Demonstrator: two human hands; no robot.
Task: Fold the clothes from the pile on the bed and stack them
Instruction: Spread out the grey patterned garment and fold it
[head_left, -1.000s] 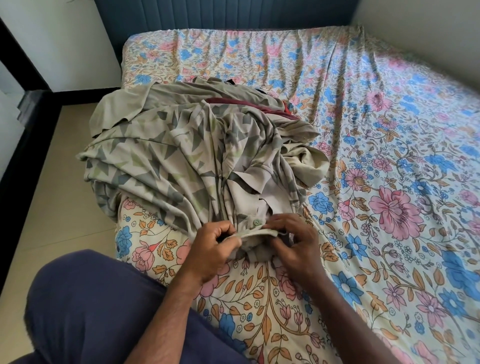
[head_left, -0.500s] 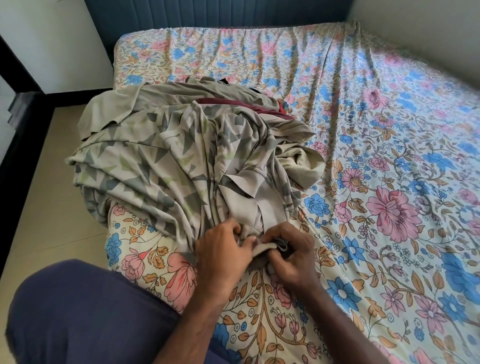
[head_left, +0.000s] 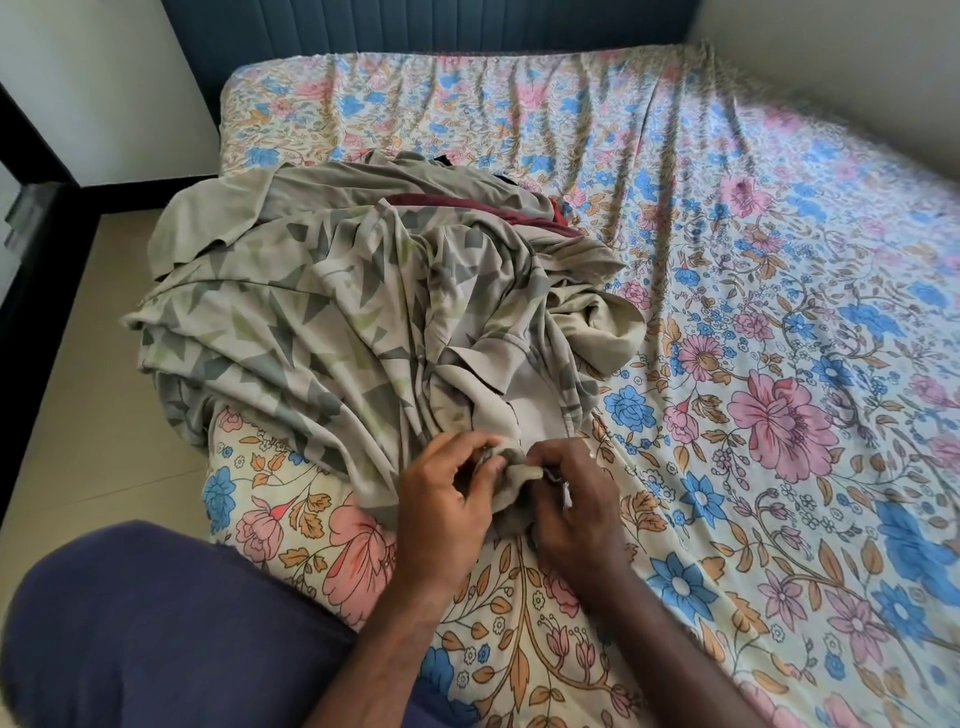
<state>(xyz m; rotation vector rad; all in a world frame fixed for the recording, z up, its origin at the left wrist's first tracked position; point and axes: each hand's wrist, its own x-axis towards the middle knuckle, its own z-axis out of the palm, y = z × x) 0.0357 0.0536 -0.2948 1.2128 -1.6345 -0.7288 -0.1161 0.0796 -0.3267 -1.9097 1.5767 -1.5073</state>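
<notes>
A crumpled beige shirt with a grey and green leaf print (head_left: 322, 332) lies on the left half of the bed, spread over the clothes pile. Its collar (head_left: 498, 358) faces me. My left hand (head_left: 441, 509) and my right hand (head_left: 571, 504) sit close together at the shirt's near edge, each pinching a bunched bit of its fabric (head_left: 511, 478). A plain beige garment (head_left: 208, 228) and a dark red one (head_left: 467, 205) show from under the shirt at the back of the pile.
The bed (head_left: 779, 312) has a floral sheet, and its right half holds no clothes. My knee in dark blue trousers (head_left: 156, 623) is at the lower left. Beige floor (head_left: 78, 389) runs along the bed's left side, with a dark frame (head_left: 31, 270) beyond.
My hands stayed at the shirt's near edge and kept working the bunched fabric between the fingers. The camera view shifted slightly.
</notes>
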